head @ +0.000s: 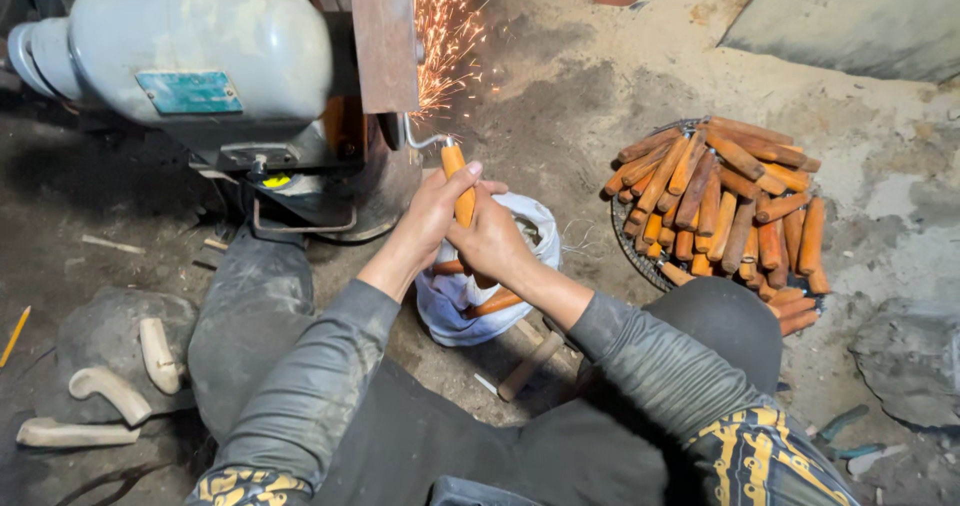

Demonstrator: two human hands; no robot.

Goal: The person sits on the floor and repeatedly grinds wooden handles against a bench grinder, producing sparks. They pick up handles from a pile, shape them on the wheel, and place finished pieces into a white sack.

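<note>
Both my hands grip one tool with an orange wooden handle and a bent metal shank. My left hand wraps the handle from the left, thumb up along it. My right hand clasps it from below and to the right. The metal end presses against the grinder wheel behind a rusty guard plate. Orange sparks spray upward from the contact. The grey grinder motor sits at the upper left.
A white bag with more orange handles lies under my hands. A round wire rack at the right carries a heap of orange handled tools. Pale unfinished wooden handles rest on a stone at the lower left. Dirt floor all around.
</note>
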